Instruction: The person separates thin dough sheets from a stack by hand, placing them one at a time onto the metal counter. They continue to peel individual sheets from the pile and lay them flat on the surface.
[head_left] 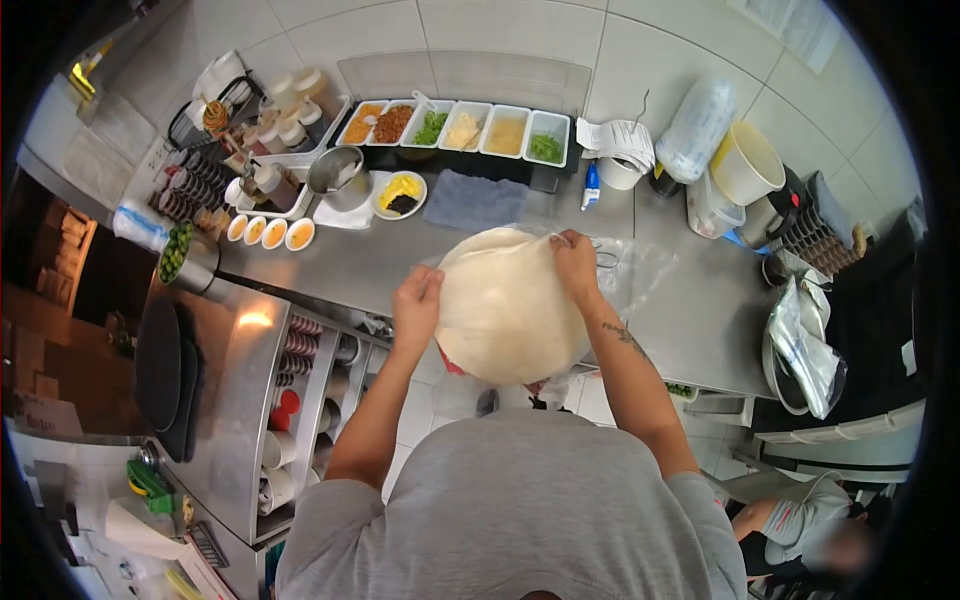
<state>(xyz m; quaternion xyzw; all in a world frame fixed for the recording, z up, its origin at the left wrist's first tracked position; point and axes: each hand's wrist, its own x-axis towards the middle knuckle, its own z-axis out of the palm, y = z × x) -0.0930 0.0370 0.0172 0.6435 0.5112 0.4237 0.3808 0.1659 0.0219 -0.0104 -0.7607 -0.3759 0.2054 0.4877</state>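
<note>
A large, thin, pale round flatbread [515, 310] hangs before my body at the counter's front edge, its top creased and sagging between my hands. My left hand [417, 302] pinches its left edge, thumb on the near face. My right hand [575, 265] is closed on the upper right edge, with a loop-handled metal tool [606, 258] just beside it. To the right, clear plastic film [640, 275] lies on the steel counter [690, 310]. A folded grey-blue cloth [475, 199] lies just beyond the flatbread.
Along the back stands a row of white tubs [509, 132] with chopped fillings. A plate [400, 194] of yellow and black food and a steel pot [337, 172] stand left. Buckets [750, 158] crowd the right back. Another person [800, 520] is low at the right, behind me.
</note>
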